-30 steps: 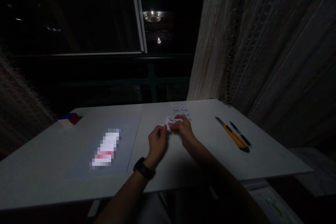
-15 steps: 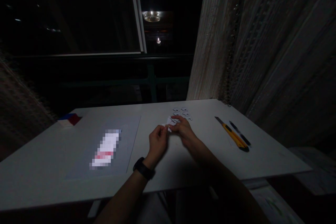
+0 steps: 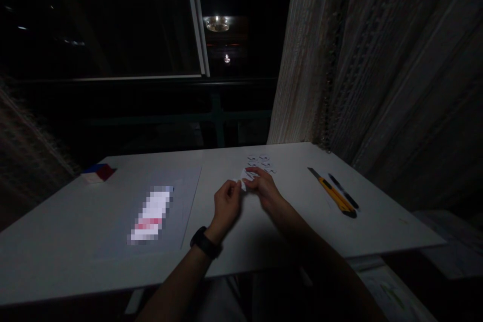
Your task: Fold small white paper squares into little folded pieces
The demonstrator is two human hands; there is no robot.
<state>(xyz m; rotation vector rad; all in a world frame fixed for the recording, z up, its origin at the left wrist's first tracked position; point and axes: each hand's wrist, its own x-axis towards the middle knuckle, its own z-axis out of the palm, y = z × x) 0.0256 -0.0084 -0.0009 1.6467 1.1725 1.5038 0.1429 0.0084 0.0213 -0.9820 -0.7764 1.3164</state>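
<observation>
My left hand point(image 3: 227, 204), with a dark watch on its wrist, pinches the left edge of a small white piece of paper point(image 3: 244, 181). My right hand point(image 3: 264, 187) grips the same piece from the right, thumb below and index finger along its top. Dark marks show on the paper, too small to read. Just beyond my fingers, several small white paper pieces point(image 3: 264, 158) with dark marks lie in rows on the white table point(image 3: 290, 161).
To the right lie a yellow utility knife point(image 3: 335, 197), blade out, and a dark pen point(image 3: 343, 191). On the left, a bright blurred-out rectangle point(image 3: 151, 211) rests on a large pale sheet point(image 3: 190, 196). A blue, red and white block point(image 3: 97, 173) sits further left. Curtains point(image 3: 298, 60) hang behind.
Both hands keep hold of the paper piece, with only a slight shift of the fingers and paper. The whole view has moved a little; the things on the table stay put.
</observation>
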